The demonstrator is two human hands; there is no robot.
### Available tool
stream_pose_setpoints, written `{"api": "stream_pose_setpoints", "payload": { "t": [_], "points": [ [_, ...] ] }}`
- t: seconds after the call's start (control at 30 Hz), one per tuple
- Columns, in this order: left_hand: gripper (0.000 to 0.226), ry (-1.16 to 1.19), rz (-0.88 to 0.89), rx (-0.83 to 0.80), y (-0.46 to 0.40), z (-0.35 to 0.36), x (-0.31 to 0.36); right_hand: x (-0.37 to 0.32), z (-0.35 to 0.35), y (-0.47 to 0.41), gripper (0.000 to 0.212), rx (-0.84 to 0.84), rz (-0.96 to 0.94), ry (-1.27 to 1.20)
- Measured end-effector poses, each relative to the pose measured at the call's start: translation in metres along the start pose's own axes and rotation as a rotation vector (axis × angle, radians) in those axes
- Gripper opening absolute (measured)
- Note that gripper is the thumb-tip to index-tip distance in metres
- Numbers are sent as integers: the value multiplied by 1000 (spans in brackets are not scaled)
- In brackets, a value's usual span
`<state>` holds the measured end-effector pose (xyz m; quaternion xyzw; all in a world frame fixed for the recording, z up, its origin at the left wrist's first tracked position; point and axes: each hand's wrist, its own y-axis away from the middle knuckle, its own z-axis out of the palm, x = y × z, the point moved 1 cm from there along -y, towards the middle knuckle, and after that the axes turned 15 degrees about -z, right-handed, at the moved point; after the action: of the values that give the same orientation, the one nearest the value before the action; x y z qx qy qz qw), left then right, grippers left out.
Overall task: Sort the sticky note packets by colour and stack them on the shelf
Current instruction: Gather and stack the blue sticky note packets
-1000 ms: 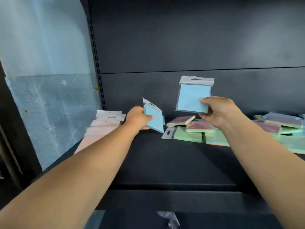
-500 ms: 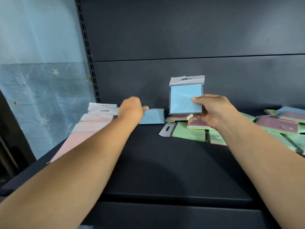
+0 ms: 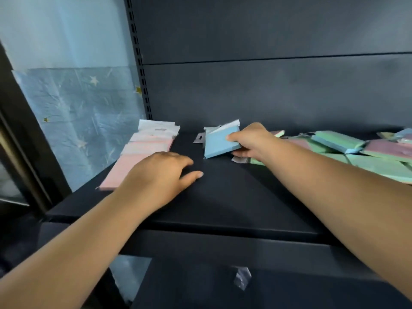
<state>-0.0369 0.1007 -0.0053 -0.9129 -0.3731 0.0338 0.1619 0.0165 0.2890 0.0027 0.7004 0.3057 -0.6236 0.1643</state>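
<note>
**Blue packet held over dark shelf**

A row of pink packets (image 3: 142, 152) lay overlapping at the left of the matte black shelf (image 3: 223, 197), beside star-printed blue sheeting (image 3: 78, 112). The left hand (image 3: 160, 177) rested palm down, fingers loosely spread, holding nothing. The right hand (image 3: 252, 141) gripped a tilted blue packet (image 3: 219, 143). Green and pink packets (image 3: 356, 152) lay jumbled to the right.

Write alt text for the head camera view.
The right hand grips a blue sticky note packet low over a dark shelf, while the left hand rests open, empty. Pink packets are stacked at left; mixed green and pink packets lie at right.
</note>
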Motion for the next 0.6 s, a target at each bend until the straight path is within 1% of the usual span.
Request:
{"api": "stream_pose_setpoints", "payload": {
  "t": [0.07, 0.1, 0.17, 0.23, 0.3, 0.33, 0.37, 0.4, 0.47, 0.53, 0.6],
  "points": [
    [45, -3, 36, 16, 0, 4, 1, 2, 2, -1, 12, -11, -28, 132],
    [44, -15, 45, 20, 0, 6, 1, 2, 4, 0, 14, -23, -48, 251],
    [43, -41, 44, 24, 0, 5, 3, 0, 4, 2, 26, -51, -115, 588],
    [44, -63, 37, 53, -1, -1, 4, -4, 2, 4, 29, -64, -243, 895],
    [44, -105, 58, 90, -6, -8, 7, -5, -8, 4, 38, -33, -357, 1082],
    [45, -118, 76, 89, -11, -10, 10, -3, -17, 2, 42, -43, -375, 1138],
    [45, -117, 92, 61, -17, -10, 15, 2, -25, 0, 46, -112, -371, 1199],
    [46, -113, 109, 17, -25, -8, 21, 9, -33, -4, 48, -223, -350, 1261],
    [50, -129, 159, -114, -41, 0, 34, 24, -46, -11, 47, -417, -282, 1278],
    [57, -164, 203, -256, -52, 12, 45, 31, -58, -13, 48, -474, -259, 1275],
    [62, -185, 189, -338, -58, 21, 48, 32, -69, -8, 53, -473, -205, 1315]
  ]
}}
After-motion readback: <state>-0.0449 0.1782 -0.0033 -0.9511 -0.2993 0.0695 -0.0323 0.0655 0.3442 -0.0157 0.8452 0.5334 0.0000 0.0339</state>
